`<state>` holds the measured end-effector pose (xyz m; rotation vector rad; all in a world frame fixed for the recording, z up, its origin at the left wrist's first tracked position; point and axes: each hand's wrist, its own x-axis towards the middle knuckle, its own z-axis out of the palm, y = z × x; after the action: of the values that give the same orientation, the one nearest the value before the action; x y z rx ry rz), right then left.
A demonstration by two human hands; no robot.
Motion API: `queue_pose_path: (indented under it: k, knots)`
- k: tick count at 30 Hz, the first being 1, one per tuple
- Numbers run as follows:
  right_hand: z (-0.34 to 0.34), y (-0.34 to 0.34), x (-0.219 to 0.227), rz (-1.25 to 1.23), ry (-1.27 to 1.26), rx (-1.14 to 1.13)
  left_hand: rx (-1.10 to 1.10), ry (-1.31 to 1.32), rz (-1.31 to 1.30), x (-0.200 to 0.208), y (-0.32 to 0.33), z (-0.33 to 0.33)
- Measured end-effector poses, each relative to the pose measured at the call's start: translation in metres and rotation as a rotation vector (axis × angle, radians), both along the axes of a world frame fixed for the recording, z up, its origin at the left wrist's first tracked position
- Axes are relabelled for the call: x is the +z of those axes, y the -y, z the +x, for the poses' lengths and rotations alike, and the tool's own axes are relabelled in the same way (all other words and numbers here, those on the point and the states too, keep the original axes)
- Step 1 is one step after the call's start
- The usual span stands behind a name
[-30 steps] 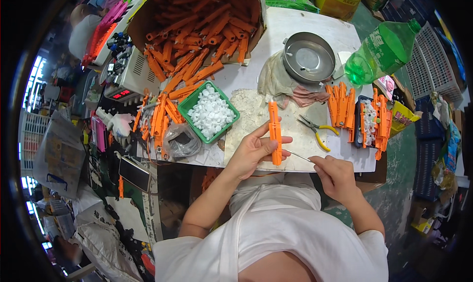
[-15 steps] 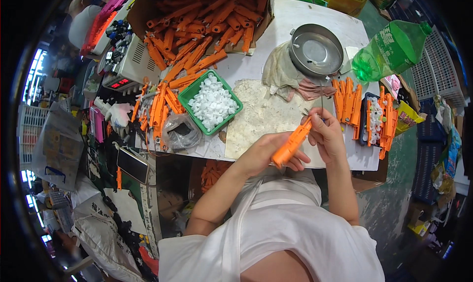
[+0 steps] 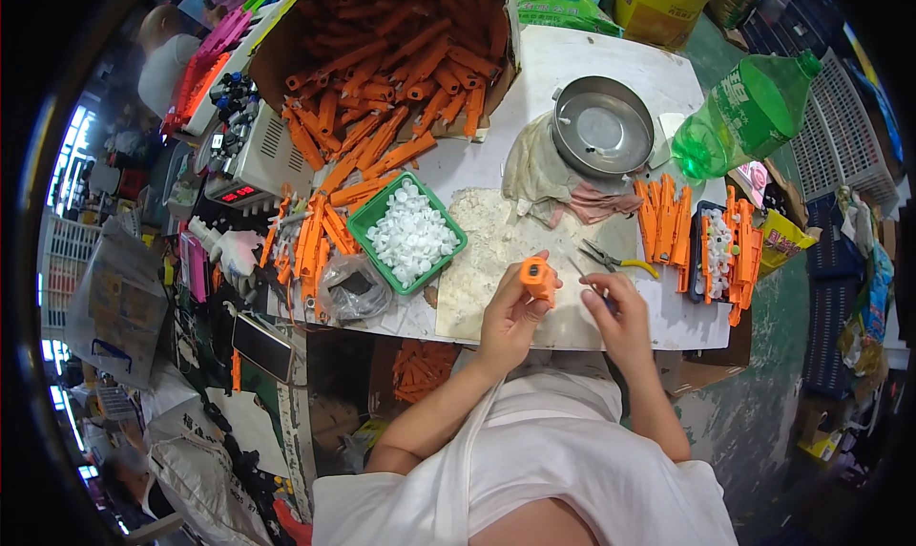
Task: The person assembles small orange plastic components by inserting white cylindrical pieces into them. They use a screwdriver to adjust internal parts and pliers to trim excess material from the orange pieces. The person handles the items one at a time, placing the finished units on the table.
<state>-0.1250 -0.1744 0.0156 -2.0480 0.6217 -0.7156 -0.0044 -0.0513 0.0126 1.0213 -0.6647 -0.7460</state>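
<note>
My left hand (image 3: 509,328) is closed around an orange plastic part (image 3: 537,277), held upright with one end facing up and a dark round hole in it. Just to the right, my right hand (image 3: 618,319) pinches a slim metal tool (image 3: 578,268) whose thin shaft points toward the orange part without touching it. Its exact kind I cannot make out. Beyond the right hand, pliers with yellow handles (image 3: 630,263) lie on the stained work sheet (image 3: 482,223).
At left stands a green basket (image 3: 360,223) of small white plastic pieces. Behind it, a cardboard box (image 3: 516,40) spills orange parts. A metal bowl (image 3: 611,126) rests on a cloth (image 3: 530,169). Rows of orange parts (image 3: 665,220) and a green bottle (image 3: 744,116) are at right.
The orange part has turned from lying slanted to end-up in my left hand. My right hand has moved down a little and apart from it, uncovering the pliers.
</note>
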Motion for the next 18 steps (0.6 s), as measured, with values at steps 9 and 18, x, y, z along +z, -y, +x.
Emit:
queue_pose_path:
  k: [9,18]
  knots:
    - [-0.023,0.003,0.073,-0.157,-0.021,0.009,-0.053,0.362,0.143,-0.004,-0.015,0.023]
    - [-0.018,-0.001,0.076,-0.148,-0.014,0.044,-0.059,0.393,0.164,-0.001,-0.019,0.025]
